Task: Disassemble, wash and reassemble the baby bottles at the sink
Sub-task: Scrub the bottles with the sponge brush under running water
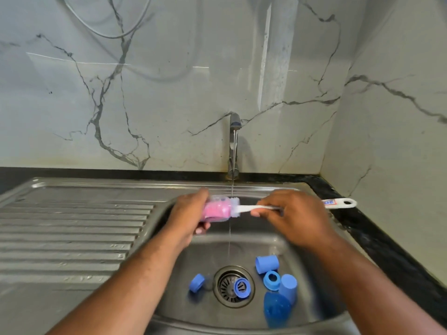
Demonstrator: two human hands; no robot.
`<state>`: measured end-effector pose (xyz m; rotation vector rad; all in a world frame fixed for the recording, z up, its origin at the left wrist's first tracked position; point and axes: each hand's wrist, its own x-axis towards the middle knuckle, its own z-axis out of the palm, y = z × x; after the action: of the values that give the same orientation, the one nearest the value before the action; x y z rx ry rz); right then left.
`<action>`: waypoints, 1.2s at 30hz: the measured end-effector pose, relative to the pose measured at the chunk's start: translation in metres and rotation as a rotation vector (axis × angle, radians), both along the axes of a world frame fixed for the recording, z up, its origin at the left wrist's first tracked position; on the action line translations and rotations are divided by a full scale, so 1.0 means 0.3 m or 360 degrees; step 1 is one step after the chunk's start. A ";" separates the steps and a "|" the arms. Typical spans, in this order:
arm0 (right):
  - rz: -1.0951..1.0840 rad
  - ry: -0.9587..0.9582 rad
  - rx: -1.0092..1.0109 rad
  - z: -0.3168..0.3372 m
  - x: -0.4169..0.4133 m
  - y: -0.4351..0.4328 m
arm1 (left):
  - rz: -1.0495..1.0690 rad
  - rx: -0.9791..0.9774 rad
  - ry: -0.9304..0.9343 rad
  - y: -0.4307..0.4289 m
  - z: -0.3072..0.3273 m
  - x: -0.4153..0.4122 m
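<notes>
We find passage over the ribbed drainboard (72, 228) at nine o'clock. At twelve the tap (234, 146) and its stream (232, 184) bar us. The bottle (217, 210) and brush (246, 208) span the basin (256, 240) middle, and blue parts (267, 263) crowd the drain (223, 284) toward five.

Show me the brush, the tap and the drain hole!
brush (246, 209): head view, on its white handle.
tap (232, 151): head view, on its upright metal stem.
drain hole (225, 285): head view, on its bare metal grille.
</notes>
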<state>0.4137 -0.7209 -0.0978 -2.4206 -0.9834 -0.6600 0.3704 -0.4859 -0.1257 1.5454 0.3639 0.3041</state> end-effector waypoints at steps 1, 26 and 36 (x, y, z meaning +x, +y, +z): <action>-0.0064 0.0025 0.0048 0.012 0.017 -0.031 | 0.0061 -0.0039 -0.0004 0.031 0.005 0.001; 0.0037 -0.0199 0.0122 -0.026 0.018 0.029 | -0.0108 -0.0262 0.0370 -0.017 -0.027 0.006; -0.0222 0.0285 -0.0182 -0.034 0.028 0.005 | -0.0087 0.0119 0.0013 0.016 -0.016 -0.004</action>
<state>0.4221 -0.7193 -0.1081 -2.6138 -0.8061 -0.4335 0.3692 -0.4812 -0.1303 1.6277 0.3191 0.2711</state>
